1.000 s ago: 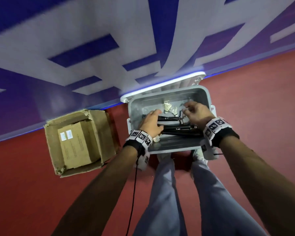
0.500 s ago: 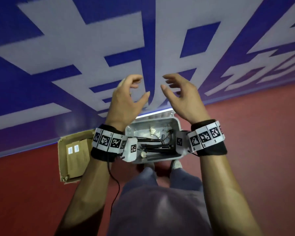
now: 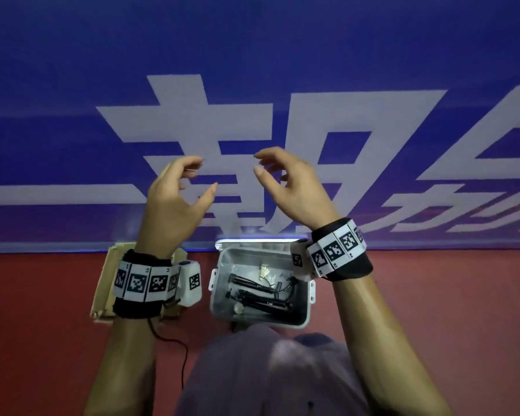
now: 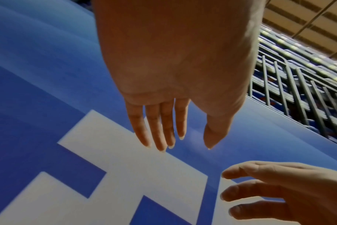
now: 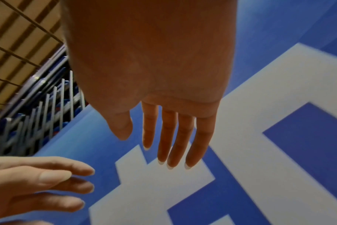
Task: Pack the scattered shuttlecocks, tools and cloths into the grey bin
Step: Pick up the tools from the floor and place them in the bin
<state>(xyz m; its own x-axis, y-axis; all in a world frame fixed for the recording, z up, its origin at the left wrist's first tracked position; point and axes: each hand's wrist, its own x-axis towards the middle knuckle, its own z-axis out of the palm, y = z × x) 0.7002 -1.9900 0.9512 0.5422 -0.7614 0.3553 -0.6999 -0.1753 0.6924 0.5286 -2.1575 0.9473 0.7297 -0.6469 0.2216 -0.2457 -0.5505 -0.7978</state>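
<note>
The grey bin (image 3: 215, 295) stands open on the red floor below my raised arms. Inside lie black tools (image 3: 258, 295) and white shuttlecocks (image 3: 264, 271). My left hand (image 3: 192, 181) is lifted high in front of the blue wall, fingers loosely spread and empty. My right hand (image 3: 270, 172) hangs beside it, also empty with relaxed fingers. In the left wrist view my left hand (image 4: 175, 140) has straight fingers. The right wrist view has my right hand (image 5: 164, 149) the same way. Neither hand touches the bin.
An open cardboard box (image 3: 102, 289) sits on the floor left of the bin, partly behind my left wrist. A blue wall with big white characters (image 3: 210, 139) rises just behind the bin. Railings and seating (image 4: 298, 85) show above the wall.
Both hands left the tools inside the bin and rose, empty, to chest height in front of the wall. My view lifted from the floor toward the wall.
</note>
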